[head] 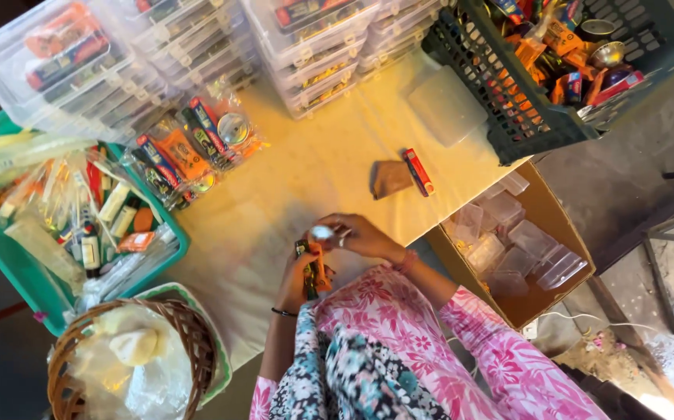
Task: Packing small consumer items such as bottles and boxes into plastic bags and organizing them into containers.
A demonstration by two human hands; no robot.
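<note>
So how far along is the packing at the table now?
Done, it seems: stacks of filled clear boxes along the table's far edge. In hand: both hands, left hand and right hand, hold an orange packet and a small round piece. Left: the dark crate still holds loose items, and the cardboard box holds empty containers.

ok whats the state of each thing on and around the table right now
left hand: gripping orange and dark small items
right hand: closed on a small round silver piece
cardboard box: open, clear plastic boxes inside
dark crate: full of packets
wicker basket: holds plastic bags
red packet: lying flat
</note>
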